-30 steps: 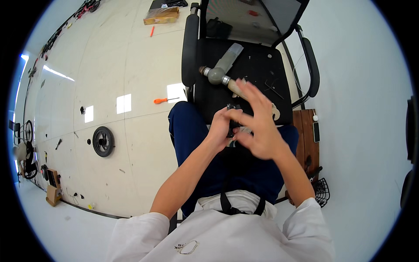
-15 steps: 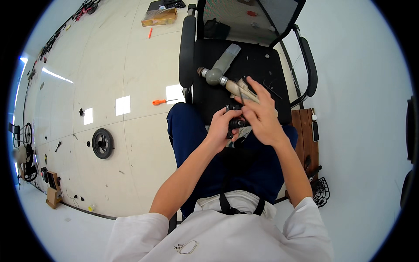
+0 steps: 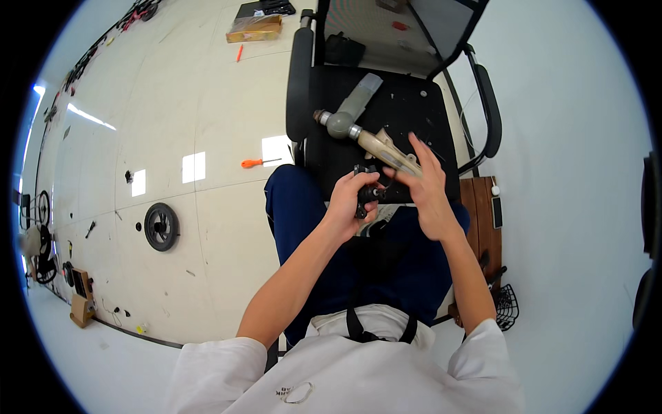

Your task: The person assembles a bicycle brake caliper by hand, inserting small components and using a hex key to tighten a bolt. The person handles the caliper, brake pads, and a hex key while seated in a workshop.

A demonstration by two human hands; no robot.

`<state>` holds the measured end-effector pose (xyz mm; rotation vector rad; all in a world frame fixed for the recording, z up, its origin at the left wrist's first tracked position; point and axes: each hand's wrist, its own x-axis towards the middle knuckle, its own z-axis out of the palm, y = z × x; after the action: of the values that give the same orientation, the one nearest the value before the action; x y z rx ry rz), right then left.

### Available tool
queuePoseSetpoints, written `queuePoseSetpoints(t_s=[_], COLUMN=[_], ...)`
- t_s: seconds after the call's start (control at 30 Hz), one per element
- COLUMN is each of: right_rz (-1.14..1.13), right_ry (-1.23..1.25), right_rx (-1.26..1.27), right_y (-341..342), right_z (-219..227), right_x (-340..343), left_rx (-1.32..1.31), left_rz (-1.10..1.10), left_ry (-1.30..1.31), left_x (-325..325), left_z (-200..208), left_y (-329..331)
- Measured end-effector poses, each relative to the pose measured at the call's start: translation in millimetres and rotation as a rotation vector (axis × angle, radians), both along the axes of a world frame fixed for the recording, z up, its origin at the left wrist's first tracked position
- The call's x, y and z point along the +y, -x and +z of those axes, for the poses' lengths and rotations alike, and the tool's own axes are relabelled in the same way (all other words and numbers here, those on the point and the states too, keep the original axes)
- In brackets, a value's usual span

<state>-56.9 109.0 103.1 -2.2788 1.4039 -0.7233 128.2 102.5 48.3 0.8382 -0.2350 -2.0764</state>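
Clock read from the black mechanical part in the person's left hand, 12 = top of view.

Pale tiled floor runs from 7 to 11. Black mesh-back office chair at 12 to 1, seat toward the person. Person's navy trousers at 5 to 6, knees near the seat's front edge. Brown wooden board at 3, beside the right knee.

Grey-and-beige hand tool lies on the seat at 12: round body, silver collars, flat grey paddle toward 1, beige handle angled down to the right hand.

Right hand at 3, near the part: fingers extended and spread, fingertips over the handle end. Can't tell if they touch it or pinch the thin dark piece just beside them. Left hand at 9, clamped on the black mechanical part, thumb on top; part sits over the gap between chair and lap.

Spoked black wheel flat on the floor at 9. Open cardboard box at 11. Black wire basket at 4. Orange-handled screwdriver between 9 and 10, shaft toward the chair. Small red stick at 11, below the box.
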Motion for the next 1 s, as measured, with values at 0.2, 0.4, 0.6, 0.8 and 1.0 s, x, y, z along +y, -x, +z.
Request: queuePoseSetpoints(t_s=[0.2, 0.4, 0.6, 0.8, 1.0], right_rz=[0.187, 0.048, 0.072, 0.183, 0.072], right_ry=[0.036, 0.036, 0.042, 0.074, 0.049], right_rx=[-0.022, 0.013, -0.022, -0.038, -0.188], right_y=[-48, -13, -22, -51, -36], right_z=[21, 6, 2, 19, -10], right_x=[14, 40, -17, 29, 38], left_rx=[-0.040, 0.050, 0.002, -0.014, 0.069], left_rz=[0.028, 0.051, -0.015, 0.030, 0.000], left_ry=[0.077, -0.030, 0.030, -0.027, -0.063], left_x=[2, -6, 1, -5, -2], left_z=[-10, -6, 6, 0, -6], left_y=[-2, -9, -2, -7, -7])
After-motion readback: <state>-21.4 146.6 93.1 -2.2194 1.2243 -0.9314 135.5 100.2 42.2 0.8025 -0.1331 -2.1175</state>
